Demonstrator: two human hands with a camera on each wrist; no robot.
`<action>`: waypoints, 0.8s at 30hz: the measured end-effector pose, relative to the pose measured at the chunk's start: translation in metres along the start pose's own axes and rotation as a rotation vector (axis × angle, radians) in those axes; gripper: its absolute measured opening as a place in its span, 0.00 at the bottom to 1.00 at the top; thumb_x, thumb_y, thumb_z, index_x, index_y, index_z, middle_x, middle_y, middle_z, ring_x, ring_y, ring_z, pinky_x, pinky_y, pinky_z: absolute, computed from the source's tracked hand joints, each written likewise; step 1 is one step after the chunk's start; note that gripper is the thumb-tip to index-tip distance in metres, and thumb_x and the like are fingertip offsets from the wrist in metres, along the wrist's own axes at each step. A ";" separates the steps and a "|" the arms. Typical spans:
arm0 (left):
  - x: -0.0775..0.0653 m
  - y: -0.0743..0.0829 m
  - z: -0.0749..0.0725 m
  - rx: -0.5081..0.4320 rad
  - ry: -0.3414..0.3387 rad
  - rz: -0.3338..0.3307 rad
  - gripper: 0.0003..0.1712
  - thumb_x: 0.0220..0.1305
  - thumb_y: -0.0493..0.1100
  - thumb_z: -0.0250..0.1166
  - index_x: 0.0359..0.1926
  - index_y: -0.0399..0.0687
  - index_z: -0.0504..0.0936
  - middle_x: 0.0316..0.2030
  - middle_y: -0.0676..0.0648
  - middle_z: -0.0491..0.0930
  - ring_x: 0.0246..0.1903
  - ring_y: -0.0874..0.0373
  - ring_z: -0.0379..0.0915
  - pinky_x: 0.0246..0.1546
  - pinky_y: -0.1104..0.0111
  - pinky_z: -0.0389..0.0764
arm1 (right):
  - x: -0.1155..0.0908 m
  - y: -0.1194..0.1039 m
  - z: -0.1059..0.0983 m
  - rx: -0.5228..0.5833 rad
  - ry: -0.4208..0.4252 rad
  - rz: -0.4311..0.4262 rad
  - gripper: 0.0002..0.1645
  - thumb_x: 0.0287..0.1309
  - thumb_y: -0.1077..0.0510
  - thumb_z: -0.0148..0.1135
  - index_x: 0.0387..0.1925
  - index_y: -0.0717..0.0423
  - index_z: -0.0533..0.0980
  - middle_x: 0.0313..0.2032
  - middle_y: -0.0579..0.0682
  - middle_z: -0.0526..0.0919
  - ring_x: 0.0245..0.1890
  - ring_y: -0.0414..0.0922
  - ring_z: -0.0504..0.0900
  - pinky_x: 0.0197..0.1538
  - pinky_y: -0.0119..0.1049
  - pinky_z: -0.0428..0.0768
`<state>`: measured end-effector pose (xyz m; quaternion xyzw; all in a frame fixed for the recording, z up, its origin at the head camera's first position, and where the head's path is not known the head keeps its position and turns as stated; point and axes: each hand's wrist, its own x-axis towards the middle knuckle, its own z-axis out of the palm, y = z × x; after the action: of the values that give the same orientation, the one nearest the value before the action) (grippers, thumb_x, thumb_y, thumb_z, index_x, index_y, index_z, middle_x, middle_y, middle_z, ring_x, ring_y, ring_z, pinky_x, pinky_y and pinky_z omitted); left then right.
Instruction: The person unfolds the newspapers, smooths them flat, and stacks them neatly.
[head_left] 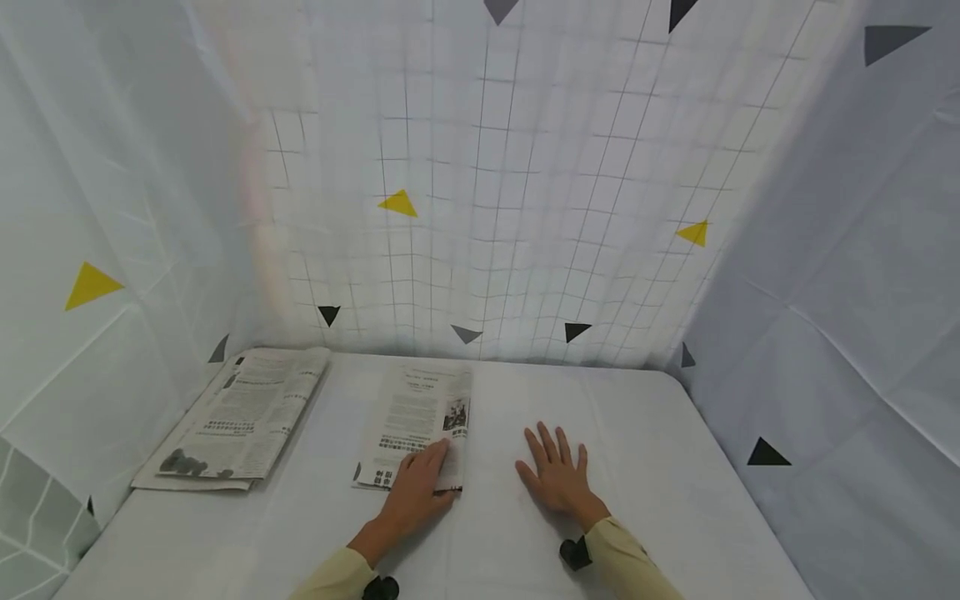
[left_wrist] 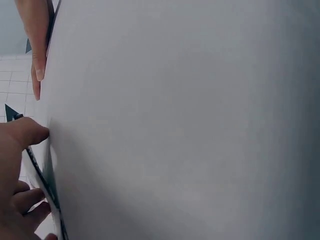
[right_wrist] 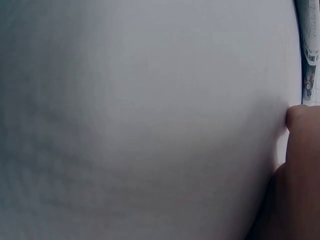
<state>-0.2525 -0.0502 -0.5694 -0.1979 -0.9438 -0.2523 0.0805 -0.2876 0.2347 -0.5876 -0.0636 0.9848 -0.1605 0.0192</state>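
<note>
A folded newspaper (head_left: 412,417) lies flat in the middle of the white table. My left hand (head_left: 416,492) rests on its lower right part, fingers over the print and thumb by the near edge. In the left wrist view, that thumb (left_wrist: 35,134) meets the table beside the paper's dark edge, and the fingers lie on the sheet. To the right of the newspaper, my right hand (head_left: 558,475) is spread palm down on the table and holds nothing. Part of the right hand (right_wrist: 305,160) shows at the right wrist view's edge, its other fingers hidden.
A larger stack of folded newspapers (head_left: 240,417) lies at the table's left side. White sheets with triangle marks and grid lines, such as the back sheet (head_left: 510,208), enclose the table (head_left: 637,433) at the back and both sides. Each wrist carries a small black device.
</note>
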 end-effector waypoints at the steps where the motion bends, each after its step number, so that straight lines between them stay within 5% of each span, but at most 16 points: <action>1: 0.000 0.000 0.001 0.001 -0.001 0.003 0.48 0.61 0.49 0.74 0.76 0.39 0.64 0.74 0.42 0.70 0.73 0.46 0.67 0.75 0.45 0.64 | 0.000 0.001 0.001 -0.009 -0.003 0.004 0.45 0.74 0.29 0.42 0.83 0.40 0.49 0.85 0.49 0.41 0.84 0.60 0.37 0.77 0.73 0.32; 10: 0.008 0.003 0.011 -0.029 -0.088 -0.017 0.50 0.63 0.60 0.71 0.79 0.46 0.61 0.76 0.46 0.69 0.76 0.46 0.64 0.77 0.35 0.49 | -0.001 0.001 0.001 -0.022 0.008 0.003 0.46 0.73 0.27 0.42 0.83 0.41 0.49 0.84 0.49 0.42 0.84 0.60 0.37 0.77 0.73 0.32; 24: 0.020 0.011 0.023 0.003 -0.127 0.028 0.49 0.67 0.66 0.65 0.80 0.49 0.59 0.77 0.47 0.66 0.77 0.48 0.62 0.76 0.36 0.51 | -0.007 -0.009 -0.011 -0.005 -0.003 -0.016 0.47 0.74 0.29 0.42 0.81 0.49 0.51 0.83 0.55 0.45 0.83 0.63 0.39 0.77 0.74 0.31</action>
<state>-0.2669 -0.0228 -0.5795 -0.2268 -0.9444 -0.2368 0.0243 -0.2801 0.2307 -0.5738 -0.0716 0.9846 -0.1580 0.0194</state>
